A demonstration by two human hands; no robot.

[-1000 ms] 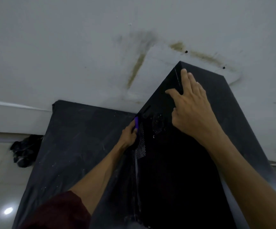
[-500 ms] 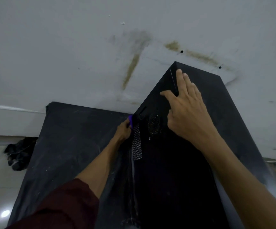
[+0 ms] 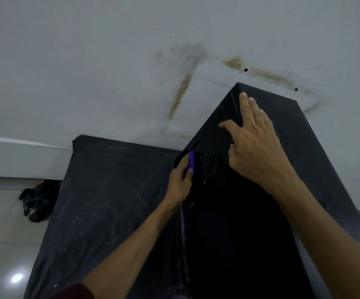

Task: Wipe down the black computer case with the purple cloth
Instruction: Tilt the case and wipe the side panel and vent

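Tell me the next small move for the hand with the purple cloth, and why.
Probably slide the purple cloth toward you along the left edge of the computer case. The left hand holds it against that edge beside the round grille, a pale dusty streak runs below it, and the right hand lies flat on the case, steadying it.

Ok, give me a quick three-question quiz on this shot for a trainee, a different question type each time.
1. True or false: the right hand lies flat on the black computer case.
2. Multiple choice: the purple cloth is A) lying on the floor, B) gripped in the left hand, C) draped over the right wrist.
3. Fill in: the round mesh vent on the case sits between the purple cloth and the ____ hand.

Key: 1 true; 2 B; 3 right.
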